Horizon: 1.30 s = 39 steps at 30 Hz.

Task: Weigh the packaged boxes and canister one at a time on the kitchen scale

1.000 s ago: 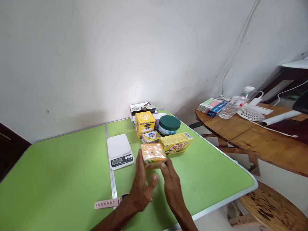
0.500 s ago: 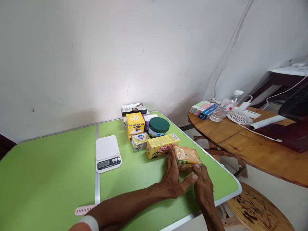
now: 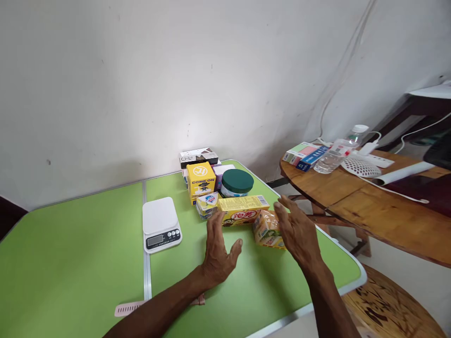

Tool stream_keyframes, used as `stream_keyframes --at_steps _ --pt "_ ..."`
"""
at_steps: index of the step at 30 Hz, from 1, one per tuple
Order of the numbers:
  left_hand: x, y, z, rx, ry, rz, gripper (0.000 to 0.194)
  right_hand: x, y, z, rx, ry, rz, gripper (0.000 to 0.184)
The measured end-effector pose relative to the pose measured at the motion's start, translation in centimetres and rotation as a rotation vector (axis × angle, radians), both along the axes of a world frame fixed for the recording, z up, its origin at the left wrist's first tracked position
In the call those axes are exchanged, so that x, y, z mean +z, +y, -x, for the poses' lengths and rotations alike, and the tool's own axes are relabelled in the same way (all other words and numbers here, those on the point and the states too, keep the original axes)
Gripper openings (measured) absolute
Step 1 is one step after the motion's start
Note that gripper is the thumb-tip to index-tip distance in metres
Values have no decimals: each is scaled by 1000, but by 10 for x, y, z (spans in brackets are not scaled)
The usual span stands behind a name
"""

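Note:
My left hand hovers over the green table with thumb and fingers apart, holding nothing. Its fingertips are near the front left end of a yellow box with red characters. My right hand has its fingers stretched out beside an orange plastic-wrapped pack and covers part of it; I cannot tell whether they touch. Behind stand a small soap box, a yellow "COME ON" box and a tub with a dark green lid.
A white kitchen scale lies left of the boxes. Pink strap pieces lie near my left forearm. On the wooden table at right are a water bottle, a colourful box and a white perforated object. A wooden stool stands below.
Both hands have come off the orange pack. My left hand has moved left and my right hand up along the pack's right side. The pack now sits turned against the yellow box.

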<state>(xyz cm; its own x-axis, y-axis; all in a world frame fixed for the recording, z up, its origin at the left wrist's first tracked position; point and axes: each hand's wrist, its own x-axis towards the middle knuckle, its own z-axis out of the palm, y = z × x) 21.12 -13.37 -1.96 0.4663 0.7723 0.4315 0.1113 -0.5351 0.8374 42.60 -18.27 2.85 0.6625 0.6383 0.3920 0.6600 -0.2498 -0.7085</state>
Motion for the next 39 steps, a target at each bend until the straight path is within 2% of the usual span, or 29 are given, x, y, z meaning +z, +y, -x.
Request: stream_keyframes --at_steps 3,6,9,14,17,21,24,26,28,32,36,39 --pt "4 20 -2 69 53 -47 80 11 31 -13 70 -151 201 74" --pt "7 39 -9 74 96 -42 78 12 48 -15 159 -280 292 59" --pt "7 54 -12 87 66 -5 67 13 50 -7 153 -304 333 53" --pt "11 59 3 57 31 82 54 22 45 16 143 -234 373 61" --pt "27 52 33 25 3 49 45 35 36 37 134 -189 267 68" --pt "61 50 97 39 -31 -25 45 59 30 83 226 -111 107 67" --pt "81 69 149 169 10 -36 42 67 52 130 381 9 -3 68" --pt "86 87 180 266 35 -35 42 63 78 160 476 105 -71 71" --pt "83 105 205 334 52 -46 41 51 107 185 545 164 -115 75" --pt "60 128 233 398 64 -35 42 26 145 212 612 163 -101 79" --pt "46 135 234 396 60 10 43 15 150 214 600 157 -92 76" --pt "44 135 230 399 50 53 58 9 142 209 588 228 -67 75"
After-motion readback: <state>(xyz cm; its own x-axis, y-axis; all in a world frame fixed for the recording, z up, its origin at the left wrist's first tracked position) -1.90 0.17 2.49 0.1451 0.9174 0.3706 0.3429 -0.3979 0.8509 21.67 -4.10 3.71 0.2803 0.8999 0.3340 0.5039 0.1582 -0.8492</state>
